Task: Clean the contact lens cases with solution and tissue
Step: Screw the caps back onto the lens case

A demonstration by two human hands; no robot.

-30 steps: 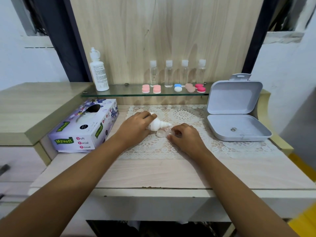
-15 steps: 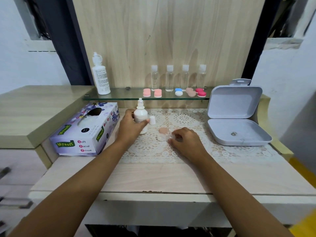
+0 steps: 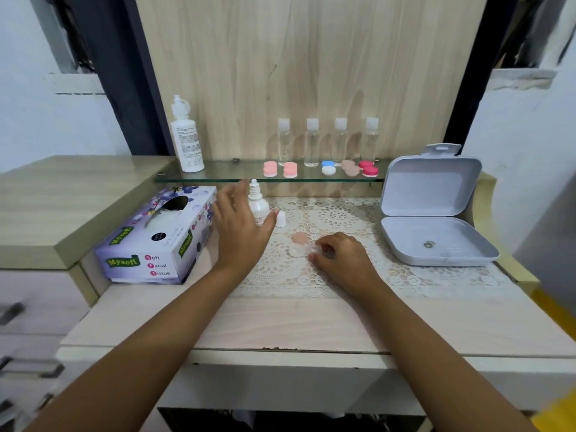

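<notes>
Pale wood counter (image 3: 280,325) with a lace mat: the left hand (image 3: 240,232) is spread open and empty beside the upright solution bottle (image 3: 258,205), with the tissue box (image 3: 159,238) just left, long side angled away. The right hand (image 3: 339,260) pinches the clear lens case (image 3: 297,251).

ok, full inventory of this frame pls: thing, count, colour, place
Mysoft tissue box: 1, purple, desk left.
Small dropper bottle: 1, white, upright on lace mat; loose cap beside.
Open lens case: 1, clear, mat centre; peach lid beside.
Tall solution bottle: 1, white, glass shelf left.
Clear bottles: 4, shelf.
Lens cases: several, pink, blue-white, peach, red, shelf.
Hinged box: 1, grey, open, right.
Left hand: open, near dropper.
Right hand: at case.
</notes>
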